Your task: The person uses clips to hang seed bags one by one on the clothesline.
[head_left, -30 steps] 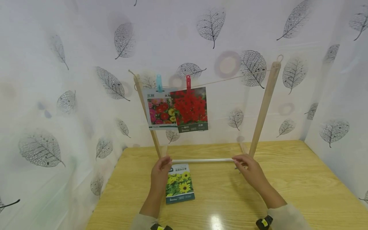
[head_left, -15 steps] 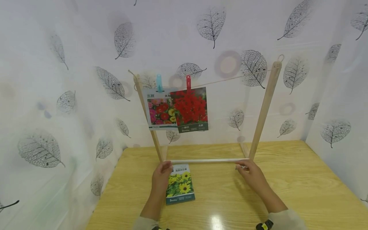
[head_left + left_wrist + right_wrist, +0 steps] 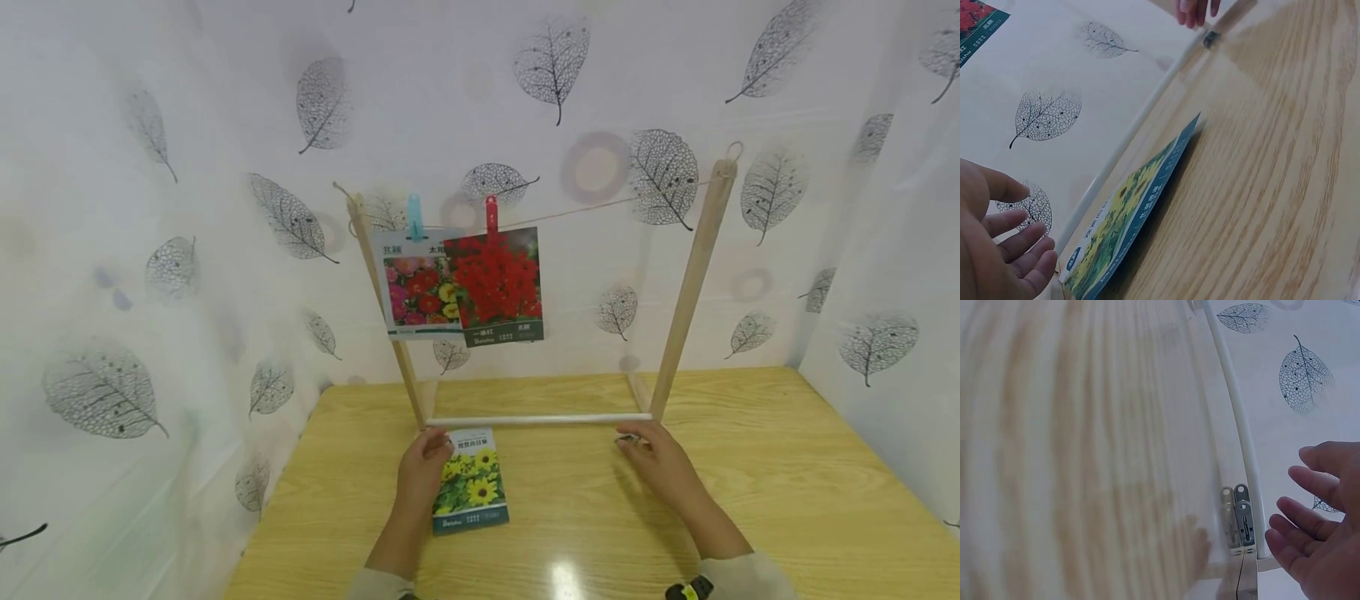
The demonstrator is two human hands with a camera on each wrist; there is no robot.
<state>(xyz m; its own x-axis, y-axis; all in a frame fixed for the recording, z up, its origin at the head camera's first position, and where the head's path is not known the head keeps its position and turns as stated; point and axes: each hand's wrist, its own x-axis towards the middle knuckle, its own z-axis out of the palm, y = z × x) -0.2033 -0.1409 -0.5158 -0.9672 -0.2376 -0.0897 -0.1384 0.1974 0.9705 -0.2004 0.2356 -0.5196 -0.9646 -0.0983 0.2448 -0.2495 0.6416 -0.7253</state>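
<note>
A thin white rod [image 3: 540, 419] runs low between the two wooden posts of a frame. My left hand [image 3: 422, 467] hovers by the rod's left end, with its fingers loosely bent and nothing in them. Beside it lies a seed packet with yellow flowers [image 3: 474, 485], flat on the table; the left wrist view shows it close to the fingertips. My right hand [image 3: 658, 458] is near the rod's right end, fingers apart and holding nothing in the right wrist view. A grey clothespin [image 3: 1245, 522] sits on the table next to the rod, close to the right fingertips.
A string [image 3: 592, 207] spans the left post [image 3: 405, 367] and right post [image 3: 693, 283]. A blue clothespin [image 3: 415, 218] and a red one [image 3: 492, 215] hold two flower seed packets on it. Behind stands a white leaf-patterned curtain [image 3: 480, 92].
Both hands have let go of the white rod and drawn slightly back from it. The right hand has also slid right to the rod's end. The packets stay where they were.
</note>
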